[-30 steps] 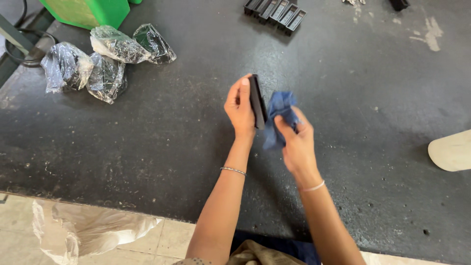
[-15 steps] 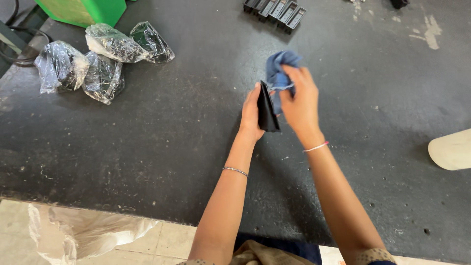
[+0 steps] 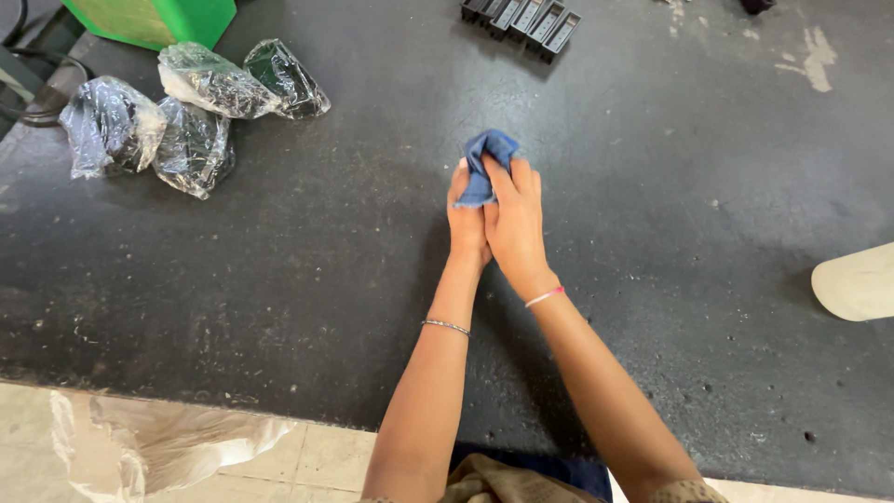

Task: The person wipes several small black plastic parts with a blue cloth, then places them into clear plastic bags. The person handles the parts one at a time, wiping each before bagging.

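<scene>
The right hand lay pressed against the left hand over the middle of the dark worktop, and its fingers were curled around a crumpled blue cloth, pinching it against the other palm. The cloth bulged out above both sets of fingertips, one fold hanging down between the hands. The left hand was cupped with its fingers upright against the cloth — whether it gripped anything besides the cloth could not be told, since the right hand and the fabric covered its palm. A thin pink band circled the right wrist and a fine silver bracelet sat on the left forearm; both arms ran down toward the lower edge of the view, where a bit of olive-brown clothing showed. Farther out, at the top edge beyond the hands, a row of small dark rectangular parts lay side by side, well apart from the cloth. To the upper left, four crinkled clear plastic bags with dark contents were bunched together, just beside a green box and some black cables at the corner. At the right edge a pale, rounded object rested on the surface — only part of it was in view. Below the worktop's near edge, a clear plastic sheet lay on the light tiled floor.
</scene>
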